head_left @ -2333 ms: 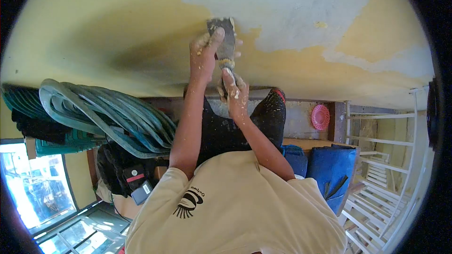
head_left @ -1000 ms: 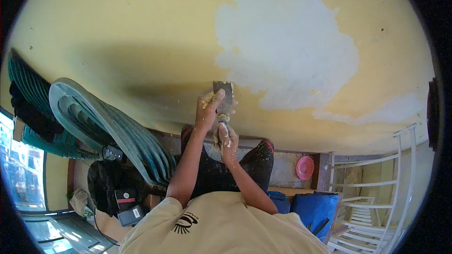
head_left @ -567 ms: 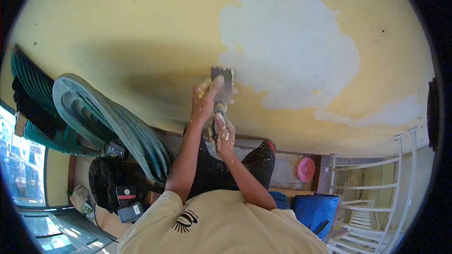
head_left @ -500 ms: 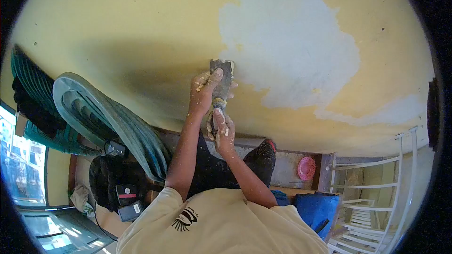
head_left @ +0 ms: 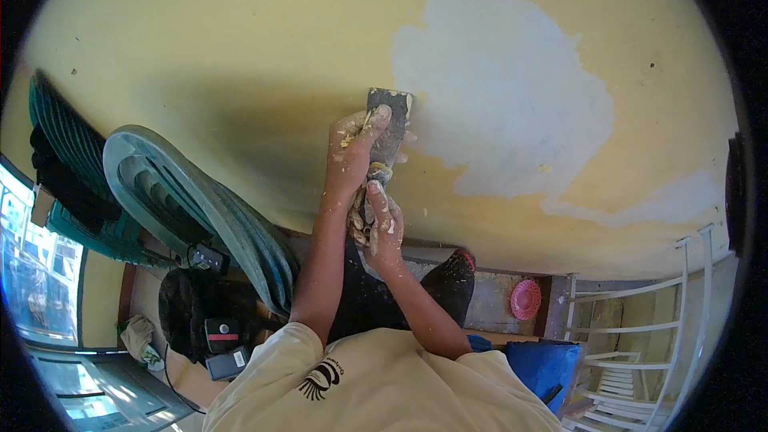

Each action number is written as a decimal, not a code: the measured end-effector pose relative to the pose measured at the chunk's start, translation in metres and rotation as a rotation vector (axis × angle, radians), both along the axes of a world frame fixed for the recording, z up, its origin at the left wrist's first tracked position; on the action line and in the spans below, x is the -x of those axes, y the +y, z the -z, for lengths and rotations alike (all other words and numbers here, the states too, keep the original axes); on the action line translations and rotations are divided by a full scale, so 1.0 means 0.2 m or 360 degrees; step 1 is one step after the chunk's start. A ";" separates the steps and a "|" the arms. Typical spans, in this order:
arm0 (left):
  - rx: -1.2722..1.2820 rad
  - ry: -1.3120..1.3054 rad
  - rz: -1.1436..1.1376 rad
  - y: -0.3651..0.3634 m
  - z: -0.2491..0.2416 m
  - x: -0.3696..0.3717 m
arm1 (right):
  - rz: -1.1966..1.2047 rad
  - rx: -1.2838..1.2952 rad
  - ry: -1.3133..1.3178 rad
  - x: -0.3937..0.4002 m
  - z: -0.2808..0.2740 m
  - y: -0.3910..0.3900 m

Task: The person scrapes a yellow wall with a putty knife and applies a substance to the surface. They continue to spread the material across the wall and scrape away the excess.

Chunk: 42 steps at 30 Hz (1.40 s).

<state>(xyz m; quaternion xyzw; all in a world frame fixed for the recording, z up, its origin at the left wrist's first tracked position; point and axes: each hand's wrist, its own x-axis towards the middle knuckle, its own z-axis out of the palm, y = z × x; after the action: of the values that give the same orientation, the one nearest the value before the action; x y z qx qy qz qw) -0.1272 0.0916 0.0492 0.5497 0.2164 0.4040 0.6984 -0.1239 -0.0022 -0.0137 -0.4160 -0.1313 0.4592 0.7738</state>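
A putty knife [head_left: 390, 142] with a dark, crusted blade points upward at the yellow wall [head_left: 248, 40]. My left hand [head_left: 352, 148] is closed around the blade, thumb flat on its face and fingers behind it. Below, my right hand [head_left: 386, 228] grips the handle, most of which its fingers hide. Both hands are smeared with pale dust and flakes. The blade's top edge lies near the left border of a scraped whitish patch [head_left: 512, 96] on the wall, with crumbs of yellow paint along its right side.
Stacked green plastic chairs [head_left: 192, 192] lean at left. Under them are a black bag [head_left: 180, 312] and small boxes [head_left: 226, 364]. A pink basket [head_left: 526, 299] sits low near the wall, beside a blue bag [head_left: 540, 372]. White metal rails [head_left: 628, 330] stand at right.
The view has shifted, so the wall patch appears lower and farther right. Both hands, still on the putty knife, have moved slightly up along the wall. A small pale fleck shows below the blade.
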 end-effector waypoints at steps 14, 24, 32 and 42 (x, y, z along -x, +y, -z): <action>0.0082 -0.0139 -0.0069 -0.03 -0.04 -0.02 | 0.0021 0.0067 -0.0033 -0.04 -0.08 -0.04; 0.0119 -0.0009 -0.0051 -0.05 -0.06 0.01 | -0.0154 -0.0023 -0.0052 -0.07 -0.04 -0.07; 0.0171 -0.0111 0.0003 -0.08 0.16 0.00 | -0.0086 -0.0017 0.0100 -0.11 0.35 -0.08; 0.0019 -0.0056 -0.0114 -0.06 -0.08 0.01 | -0.0076 -0.0141 0.0143 -0.03 -0.01 -0.05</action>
<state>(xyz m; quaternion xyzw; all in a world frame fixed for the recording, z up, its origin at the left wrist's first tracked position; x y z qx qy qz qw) -0.1284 0.0806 0.0648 0.5303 0.2260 0.4370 0.6905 -0.1170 -0.0125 -0.0122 -0.3572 -0.1265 0.4894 0.7854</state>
